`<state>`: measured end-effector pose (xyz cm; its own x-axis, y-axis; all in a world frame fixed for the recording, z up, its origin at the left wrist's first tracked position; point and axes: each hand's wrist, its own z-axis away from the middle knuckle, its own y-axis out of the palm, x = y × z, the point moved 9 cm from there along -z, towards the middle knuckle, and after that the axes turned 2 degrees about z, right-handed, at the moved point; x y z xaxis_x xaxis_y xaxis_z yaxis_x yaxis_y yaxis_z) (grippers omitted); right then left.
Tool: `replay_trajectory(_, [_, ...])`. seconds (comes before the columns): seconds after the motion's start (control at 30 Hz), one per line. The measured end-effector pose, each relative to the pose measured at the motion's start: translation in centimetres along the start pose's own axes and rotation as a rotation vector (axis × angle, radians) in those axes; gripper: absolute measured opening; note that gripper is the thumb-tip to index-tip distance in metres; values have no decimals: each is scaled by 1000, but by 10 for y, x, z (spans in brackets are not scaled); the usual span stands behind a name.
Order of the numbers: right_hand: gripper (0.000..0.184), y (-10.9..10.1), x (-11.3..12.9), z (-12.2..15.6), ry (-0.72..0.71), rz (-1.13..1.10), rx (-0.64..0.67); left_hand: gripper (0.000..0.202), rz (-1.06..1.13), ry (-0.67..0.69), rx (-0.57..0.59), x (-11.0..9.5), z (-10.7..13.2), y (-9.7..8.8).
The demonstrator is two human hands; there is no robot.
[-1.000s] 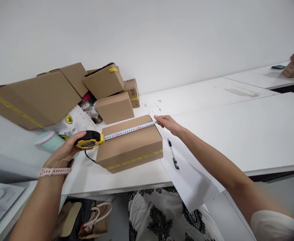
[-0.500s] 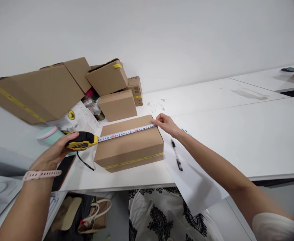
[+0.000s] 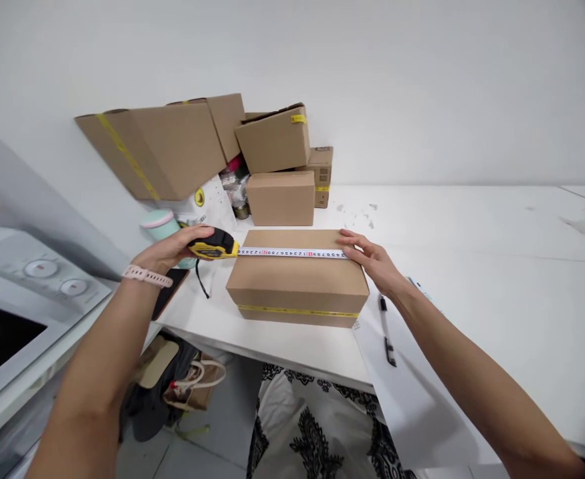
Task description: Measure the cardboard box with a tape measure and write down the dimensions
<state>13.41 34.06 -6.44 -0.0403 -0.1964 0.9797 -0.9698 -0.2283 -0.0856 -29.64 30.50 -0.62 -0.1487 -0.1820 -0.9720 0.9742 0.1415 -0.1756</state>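
Observation:
My left hand (image 3: 180, 246) is closed around the black and yellow tape measure (image 3: 215, 245), held at the left edge of a closed cardboard box (image 3: 297, 276). From the case, the white blade (image 3: 285, 253) runs out straight across the box's top to its right edge. There my right hand (image 3: 369, 259) presses on the blade's end, fingers on the top and edge of the box; the very tip is hidden under them. A dark strap hangs from the tape measure. Yellow tape runs along the box's front side.
Several cardboard boxes (image 3: 280, 199) stand against the wall behind. A mint cup (image 3: 157, 225) with a pink rim is at the left, beyond my wrist. Paper (image 3: 412, 399) with a black pen (image 3: 386, 329) lies right of the box. A microwave (image 3: 38, 286) stands at the far left.
The view has swung left, bringing in the microwave. My right hand has gone from pinching the blade's end to laying its fingers over it on the box edge. The left hand keeps the tape measure.

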Motion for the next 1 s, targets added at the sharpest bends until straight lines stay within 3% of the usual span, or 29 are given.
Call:
replay_trajectory(0.2, [29, 1, -7, -4, 12, -53, -29, 56, -20, -22, 33, 2, -14, 2])
replay_trajectory(0.57, [30, 1, -8, -4, 24, -74, -26, 53, -233, -88, 183, -6, -11, 9])
replay_trajectory(1.0, [32, 3, -8, -3, 42, -94, -45, 52, -239, -91, 172, -12, -2, -3])
